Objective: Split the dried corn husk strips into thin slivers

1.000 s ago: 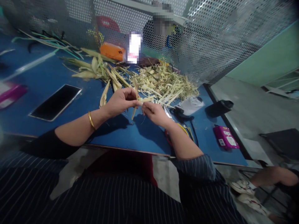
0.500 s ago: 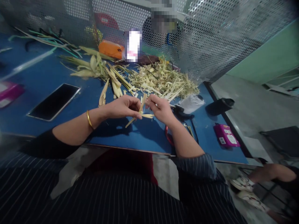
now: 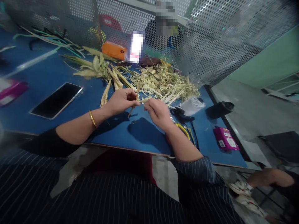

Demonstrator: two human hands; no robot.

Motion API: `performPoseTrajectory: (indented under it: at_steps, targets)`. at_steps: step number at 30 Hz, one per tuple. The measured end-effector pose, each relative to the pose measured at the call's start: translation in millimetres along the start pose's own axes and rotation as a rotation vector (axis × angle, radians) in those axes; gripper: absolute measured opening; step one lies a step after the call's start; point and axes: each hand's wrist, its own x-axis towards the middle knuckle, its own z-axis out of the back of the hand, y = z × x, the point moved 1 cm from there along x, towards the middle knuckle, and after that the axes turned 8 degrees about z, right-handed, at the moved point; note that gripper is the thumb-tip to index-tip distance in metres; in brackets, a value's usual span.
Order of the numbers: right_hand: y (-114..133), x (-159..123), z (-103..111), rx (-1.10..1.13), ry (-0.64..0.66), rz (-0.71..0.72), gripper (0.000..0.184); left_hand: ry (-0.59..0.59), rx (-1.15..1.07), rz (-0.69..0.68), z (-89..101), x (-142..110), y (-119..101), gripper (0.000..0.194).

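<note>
My left hand (image 3: pixel 121 101) pinches a small crossed piece of dried husk strips (image 3: pixel 138 88) between thumb and fingertips, above the front of the blue table. One strip end points up and another slants down toward me. My right hand (image 3: pixel 159 114) is closed at the piece's right side, its fingertips on a pale strip end that runs toward it. The fingers hide how far that end reaches. Behind the hands lie whole dried husks (image 3: pixel 97 67) and a heap of shredded husk bits (image 3: pixel 163 77).
Beside my right forearm are a yellow-handled tool (image 3: pixel 183 130), a clear plastic bag (image 3: pixel 192 105) and a black cylinder (image 3: pixel 220 109). A pink packet (image 3: pixel 226 138) sits at the right edge. To the left lies a dark phone (image 3: pixel 56 100). A perforated metal screen (image 3: pixel 210 40) stands behind.
My right hand has moved down from the upright strip to the strip end on the right. The left hand has risen slightly, turning the husk piece. The yellow handle now shows.
</note>
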Motion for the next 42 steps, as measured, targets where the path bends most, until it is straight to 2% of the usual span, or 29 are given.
performPoseTrajectory:
  at_steps: [2, 4, 6, 8, 10, 12, 16, 19, 21, 23, 26, 28, 29, 31, 33, 35, 37, 39, 42]
  targets:
    - [-4, 0, 1, -0.028, -0.073, -0.012, 0.023, 0.209, 0.008, 0.037, -2.6, -4, -2, 0.028]
    - [-10, 1, 0, 0.058, -0.107, -0.069, 0.022, 0.392, -0.02, 0.062, -4.7, -8, -6, 0.025]
    - [-17, 1, -3, 0.243, -0.106, -0.179, 0.022, 0.457, -0.072, 0.076, -5.3, -11, -11, 0.026]
    - [-23, 1, -7, 0.454, -0.068, -0.315, 0.024, 0.416, -0.132, 0.079, -4.7, -12, -13, 0.027]
    - [-24, 1, -12, 0.603, 0.002, -0.425, 0.027, 0.322, -0.206, 0.063, -3.9, -9, -12, 0.031]
    - [-20, 0, -14, 0.611, 0.061, -0.444, 0.027, 0.205, -0.271, 0.044, -3.2, -5, -10, 0.036]
    - [-4, 0, -9, 0.244, 0.099, -0.253, 0.025, -0.032, -0.273, 0.063, -3.1, 1, -5, 0.041]
    - [6, 0, -4, 0.037, 0.104, -0.089, 0.025, -0.081, -0.177, 0.079, -4.4, 1, -3, 0.039]
    - [6, 0, -2, -0.012, 0.057, -0.037, 0.024, -0.016, -0.086, 0.08, -5.5, -1, -1, 0.034]
    - [2, 0, -1, 0.008, 0.008, -0.057, 0.025, 0.126, -0.022, 0.093, -6.5, -3, 0, 0.029]
    - [-9, 0, -2, 0.166, -0.014, -0.158, 0.024, 0.364, -0.039, 0.118, -7.2, -8, -3, 0.025]
    - [-18, 0, -3, 0.323, 0.003, -0.235, 0.023, 0.451, -0.083, 0.118, -7.1, -10, -7, 0.025]
    - [-22, 0, -4, 0.409, 0.016, -0.275, 0.024, 0.458, -0.112, 0.12, -6.9, -11, -8, 0.025]
    - [-26, 0, -6, 0.564, 0.045, -0.363, 0.024, 0.41, -0.188, 0.133, -6.6, -11, -10, 0.026]
    - [-27, -1, -9, 0.665, 0.074, -0.441, 0.023, 0.296, -0.283, 0.146, -6.2, -8, -8, 0.028]
    - [-23, -2, -11, 0.672, 0.091, -0.468, 0.022, 0.167, -0.362, 0.143, -6.2, -4, -5, 0.03]
    - [-17, -2, -11, 0.558, 0.079, -0.418, 0.023, 0.045, -0.404, 0.144, -6.2, -1, -2, 0.032]
    - [-8, -2, -10, 0.367, 0.058, -0.295, 0.023, -0.049, -0.392, 0.158, -6.4, 1, 0, 0.033]
    - [3, 0, -7, 0.207, -0.011, -0.089, 0.02, -0.095, -0.303, 0.185, -6.9, 1, 2, 0.035]
